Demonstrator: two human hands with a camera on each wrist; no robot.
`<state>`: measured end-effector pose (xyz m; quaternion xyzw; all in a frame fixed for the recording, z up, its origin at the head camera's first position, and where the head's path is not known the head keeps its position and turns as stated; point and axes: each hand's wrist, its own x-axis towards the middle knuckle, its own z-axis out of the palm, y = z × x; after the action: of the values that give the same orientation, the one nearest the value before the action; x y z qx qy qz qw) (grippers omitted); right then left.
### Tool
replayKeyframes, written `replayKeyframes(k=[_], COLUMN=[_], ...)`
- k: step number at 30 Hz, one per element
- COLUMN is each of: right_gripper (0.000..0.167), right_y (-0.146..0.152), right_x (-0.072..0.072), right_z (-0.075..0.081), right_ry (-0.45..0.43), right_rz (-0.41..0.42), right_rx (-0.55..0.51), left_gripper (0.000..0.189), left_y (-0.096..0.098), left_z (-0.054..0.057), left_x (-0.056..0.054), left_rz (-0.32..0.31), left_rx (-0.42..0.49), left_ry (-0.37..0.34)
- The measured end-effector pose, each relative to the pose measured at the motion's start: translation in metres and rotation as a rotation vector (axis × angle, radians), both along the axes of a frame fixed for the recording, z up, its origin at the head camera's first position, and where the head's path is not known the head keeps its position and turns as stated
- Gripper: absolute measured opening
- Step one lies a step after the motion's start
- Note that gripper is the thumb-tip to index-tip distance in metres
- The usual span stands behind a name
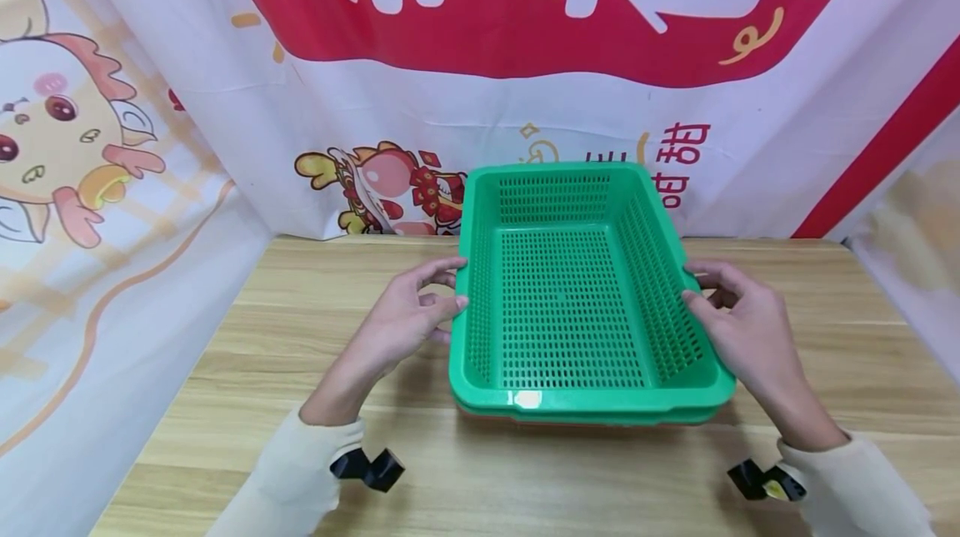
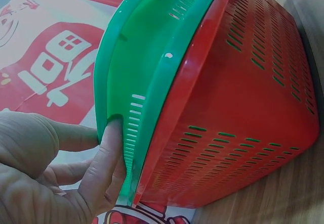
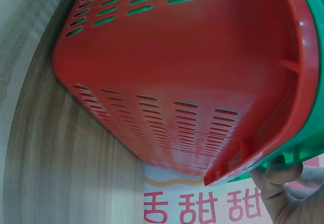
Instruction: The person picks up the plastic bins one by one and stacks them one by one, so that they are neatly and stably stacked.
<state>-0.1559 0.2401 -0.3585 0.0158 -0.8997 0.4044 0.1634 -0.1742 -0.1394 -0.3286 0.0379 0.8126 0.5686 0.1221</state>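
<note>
Left hand (image 1: 405, 316) pinching the nine o'clock rim of the green perforated plastic basket (image 1: 577, 303), nested in the red perforated plastic basket (image 2: 238, 107) mid-surface on the pale wooden surface (image 1: 247, 370). Right hand (image 1: 738, 320) curling at the three o'clock rim. Better lifting evenly, both sides level, avoiding jamming.

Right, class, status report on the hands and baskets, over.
Left hand and right hand grip green basket rims. Nested in red basket. Nothing in the way.
</note>
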Motion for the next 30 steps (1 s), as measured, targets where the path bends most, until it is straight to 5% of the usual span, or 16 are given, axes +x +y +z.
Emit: replayKeyframes(k=[30], right_gripper=[0.032], right_y=[-0.0006], right_x=[0.0008], right_z=[-0.0046], right_ry=[0.036], right_rz=[0.009], right_rx=[0.079], left_gripper=[0.058], left_y=[0.0011], left_z=[-0.0014], left_x=[-0.0052], left_rz=[-0.029], left_rx=[-0.097], left_ry=[0.004])
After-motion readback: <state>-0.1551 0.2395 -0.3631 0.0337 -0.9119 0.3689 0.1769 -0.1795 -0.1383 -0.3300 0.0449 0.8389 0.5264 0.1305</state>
